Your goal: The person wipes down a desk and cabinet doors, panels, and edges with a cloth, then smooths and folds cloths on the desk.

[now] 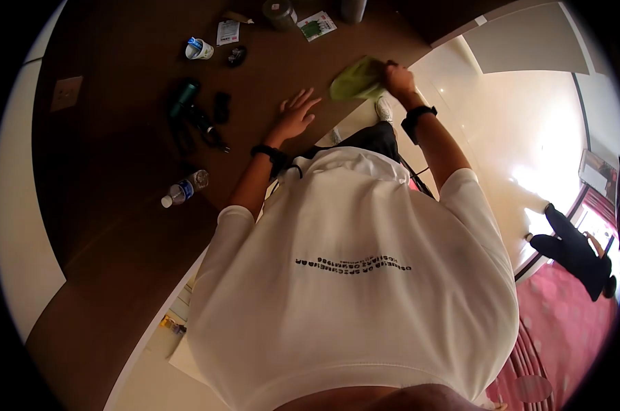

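My right hand [399, 81] is closed on one end of a green cloth [360, 78], which hangs at the edge of the brown table [255, 75]. My left hand [297, 115] lies over the table near its edge, fingers spread, holding nothing. The cloth is to the right of that hand, apart from it. Dark bands are on both wrists.
On the table are a water bottle [184, 188] on its side, a dark green device [184, 97], a black object [221, 107], a cup [199, 48], a jar [280, 14] and a green-printed packet [317, 26]. Another person [576, 253] stands at the far right.
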`<act>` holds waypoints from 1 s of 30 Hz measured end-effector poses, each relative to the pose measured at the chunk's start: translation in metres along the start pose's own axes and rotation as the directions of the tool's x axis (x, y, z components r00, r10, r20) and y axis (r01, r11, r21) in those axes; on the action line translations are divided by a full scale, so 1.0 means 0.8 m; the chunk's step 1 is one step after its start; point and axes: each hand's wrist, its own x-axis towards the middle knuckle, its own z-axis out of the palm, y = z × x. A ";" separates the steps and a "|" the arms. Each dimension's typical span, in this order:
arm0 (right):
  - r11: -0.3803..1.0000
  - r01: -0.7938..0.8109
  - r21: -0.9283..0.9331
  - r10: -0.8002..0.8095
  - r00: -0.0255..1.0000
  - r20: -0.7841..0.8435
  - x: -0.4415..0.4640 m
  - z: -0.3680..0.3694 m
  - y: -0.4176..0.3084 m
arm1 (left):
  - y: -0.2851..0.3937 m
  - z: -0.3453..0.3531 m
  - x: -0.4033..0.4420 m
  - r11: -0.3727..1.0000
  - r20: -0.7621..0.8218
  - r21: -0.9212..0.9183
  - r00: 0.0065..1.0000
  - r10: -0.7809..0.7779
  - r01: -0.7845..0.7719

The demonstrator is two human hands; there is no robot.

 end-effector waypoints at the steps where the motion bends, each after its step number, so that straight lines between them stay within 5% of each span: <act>1: 0.998 -0.016 0.064 0.020 0.997 -0.072 0.001 0.004 0.014 | -0.006 0.005 -0.003 0.993 -0.086 0.105 0.995 0.055 -0.046; 5: 0.995 0.043 0.089 -0.017 0.963 -0.267 -0.023 0.025 -0.003 | -0.023 0.026 -0.007 0.961 -0.181 0.232 0.964 0.197 -0.153; 6: 0.995 0.033 0.092 -0.017 0.985 -0.169 -0.062 -0.037 -0.048 | -0.025 0.032 -0.007 0.955 -0.216 0.251 0.953 0.212 -0.155; 8: 0.988 -0.008 0.156 0.012 1.000 -0.021 -0.049 0.030 -0.063 | -0.027 0.042 -0.006 0.949 -0.253 0.264 0.938 0.238 -0.169; 13: 0.958 0.288 0.006 -0.287 0.956 -0.067 -0.111 0.066 -0.144 | -0.031 0.045 -0.013 0.954 -0.238 0.269 0.951 0.199 -0.133; 18: 0.902 0.419 -0.106 -0.422 0.796 -0.435 -0.129 0.087 -0.133 | -0.033 0.049 -0.026 0.955 -0.252 0.281 0.953 0.170 -0.096; 22: 0.904 0.424 -0.057 -0.388 0.758 -0.525 -0.090 0.115 -0.054 | -0.038 0.055 -0.034 0.960 -0.287 0.275 0.949 0.130 -0.049; 24: 0.917 0.399 -0.001 -0.363 0.833 -0.417 -0.082 0.092 -0.015 | -0.041 0.058 -0.043 0.959 -0.295 0.281 0.949 0.116 -0.031; 26: 0.930 0.366 -0.029 -0.333 0.805 -0.492 -0.064 0.090 0.004 | -0.041 0.058 -0.052 0.956 -0.302 0.293 0.947 0.110 -0.018; 28: 0.924 0.342 -0.172 -0.383 0.836 -0.394 -0.054 0.076 -0.001 | -0.040 0.059 -0.067 0.961 -0.303 0.274 0.952 0.052 0.035; 29: 0.951 0.219 -0.218 -0.301 0.814 -0.497 -0.059 0.074 -0.022 | -0.040 0.059 -0.071 0.960 -0.306 0.278 0.950 0.061 0.028; 30: 0.988 0.143 0.063 -0.122 0.958 -0.260 -0.068 0.042 -0.053 | -0.042 0.062 -0.075 0.958 -0.313 0.280 0.949 0.027 0.065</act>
